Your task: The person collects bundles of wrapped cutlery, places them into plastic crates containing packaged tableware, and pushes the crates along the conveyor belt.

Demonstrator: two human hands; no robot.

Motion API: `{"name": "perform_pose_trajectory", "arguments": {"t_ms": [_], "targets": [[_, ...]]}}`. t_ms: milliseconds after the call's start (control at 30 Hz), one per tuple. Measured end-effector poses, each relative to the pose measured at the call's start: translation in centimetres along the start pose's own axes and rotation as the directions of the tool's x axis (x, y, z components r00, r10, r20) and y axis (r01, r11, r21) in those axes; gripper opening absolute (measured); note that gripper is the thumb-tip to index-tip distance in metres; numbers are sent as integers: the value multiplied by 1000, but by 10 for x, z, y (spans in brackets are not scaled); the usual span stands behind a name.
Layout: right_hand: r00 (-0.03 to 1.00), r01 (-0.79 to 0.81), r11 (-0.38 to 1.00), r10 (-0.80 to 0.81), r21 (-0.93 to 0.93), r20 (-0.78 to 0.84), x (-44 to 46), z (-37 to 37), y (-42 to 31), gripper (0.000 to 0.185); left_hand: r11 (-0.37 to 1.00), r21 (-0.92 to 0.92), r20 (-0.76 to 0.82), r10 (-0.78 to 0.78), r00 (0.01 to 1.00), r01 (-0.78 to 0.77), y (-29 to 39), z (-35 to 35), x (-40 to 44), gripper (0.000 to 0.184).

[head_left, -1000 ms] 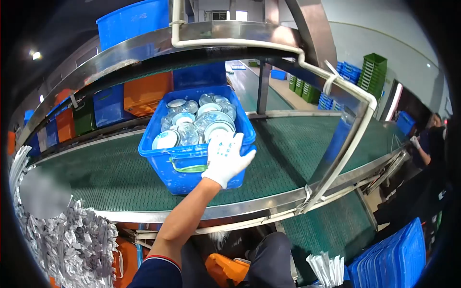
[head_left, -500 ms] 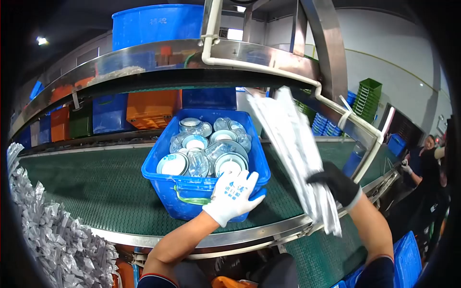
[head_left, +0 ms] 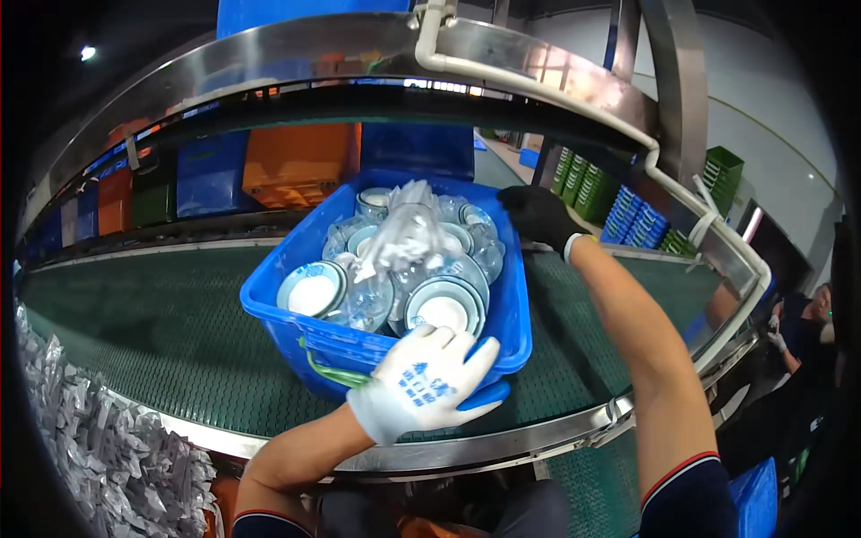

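Observation:
A blue tub (head_left: 296, 336) with a green handle (head_left: 332, 369) sits on the green conveyor belt. Inside are stacked bowls (head_left: 442, 307) and clear plastic-wrapped dishes (head_left: 366, 303). Across them lies a bundle of clear plastic packets (head_left: 405, 224) with white pieces showing through. My left hand (head_left: 426, 381), in a white glove with blue print, is at the tub's front rim, fingertips over the edge and thumb outside. At the far right corner my right hand (head_left: 538, 215), black-gloved, closes on the rim; its fingertips are partly hidden.
Silvery plastic packets (head_left: 117, 439) are piled at lower left. A steel frame with a white pipe (head_left: 556, 108) arches over the belt (head_left: 161, 314). Orange bins (head_left: 296, 166) and blue bins stand behind, with stacked green crates (head_left: 578, 184) farther right. Another person (head_left: 798, 332) is at far right.
My right hand has let go of the plastic packets, which now lie on the bowls, and has reached to the tub's far right corner. My left hand stays at the front rim.

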State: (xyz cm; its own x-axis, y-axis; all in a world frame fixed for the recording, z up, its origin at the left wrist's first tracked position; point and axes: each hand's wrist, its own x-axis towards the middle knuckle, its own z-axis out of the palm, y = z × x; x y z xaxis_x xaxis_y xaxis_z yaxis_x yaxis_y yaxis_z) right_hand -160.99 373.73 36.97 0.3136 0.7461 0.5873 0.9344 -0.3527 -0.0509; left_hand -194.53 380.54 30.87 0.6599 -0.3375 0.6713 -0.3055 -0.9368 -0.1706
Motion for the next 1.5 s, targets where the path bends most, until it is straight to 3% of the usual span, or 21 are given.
{"name": "perform_pose_trajectory", "arguments": {"t_ms": [33,67,100,133,200,267,300,500,533,567,633,700,767,800,1000,1067,1133,1233,1400,1433,1500], "targets": [[975,-136,985,152,-107,159,-9,-6,5,39,1000,-6,-5,-2,1000,2,-2,-2,-2,54],[974,-141,985,155,-96,163,-13,6,22,39,1000,-10,-11,-1,1000,1,-4,-3,-4,52],[985,143,979,-127,-145,119,-17,23,45,41,1000,13,19,-25,1000,24,-8,-6,-9,62],[912,409,889,-400,-205,86,-20,37,56,43,1000,23,16,-17,1000,16,-13,-10,-16,64],[895,444,872,-442,-206,57,-23,49,40,39,999,34,37,-20,999,19,-22,-18,-24,59],[930,273,948,-215,-167,297,-19,49,26,25,999,20,53,-35,998,34,-23,-23,-26,60],[945,320,945,-313,-65,94,-21,72,44,16,999,4,57,-52,997,52,-24,-25,-26,61],[987,155,985,-157,-74,-23,-46,78,38,12,982,-124,70,-131,989,139,-29,-42,-38,53],[978,190,978,-196,-83,-75,-53,74,30,10,975,-150,51,-158,986,164,-34,-42,-45,54],[917,313,949,-314,-42,-248,-61,72,22,12,967,-174,29,-182,983,184,-38,-46,-51,55],[908,283,959,-269,-2,-321,-78,68,8,10,914,-295,29,-281,959,277,-38,-60,-62,37],[922,218,976,-203,10,-331,-97,43,-30,6,874,-366,17,-336,942,318,-43,-72,-73,21],[905,203,979,-193,-14,-378,-111,44,-42,6,850,-336,40,-418,908,406,-45,-81,-80,21],[922,170,985,-159,0,-353,-118,36,-53,6,761,-364,126,-530,838,536,-47,-84,-84,22],[915,78,990,-25,116,-402,-160,0,-97,20,754,-285,-47,-628,777,592,-30,-92,-90,39],[905,72,990,-13,121,-426,-173,-8,-109,25,680,-434,-41,-670,742,590,-8,-91,-86,44],[893,65,991,-6,117,-449,-189,-18,-118,30,891,-190,-204,-446,871,412,5,-83,-79,43],[894,35,996,6,83,-449,-214,-28,-115,34,933,49,-292,-328,898,357,0,-59,-66,43],[864,-22,998,52,67,-500,-241,-40,-91,37,941,1,-244,-329,912,339,0,-29,-52,48],[850,45,999,-50,-21,-525,-241,-34,-72,36,940,-12,-256,-333,908,341,4,-21,-45,49],[874,-76,996,43,-49,-483,-251,-42,-59,48,950,-21,-288,-303,908,311,11,1,-30,55]]}}
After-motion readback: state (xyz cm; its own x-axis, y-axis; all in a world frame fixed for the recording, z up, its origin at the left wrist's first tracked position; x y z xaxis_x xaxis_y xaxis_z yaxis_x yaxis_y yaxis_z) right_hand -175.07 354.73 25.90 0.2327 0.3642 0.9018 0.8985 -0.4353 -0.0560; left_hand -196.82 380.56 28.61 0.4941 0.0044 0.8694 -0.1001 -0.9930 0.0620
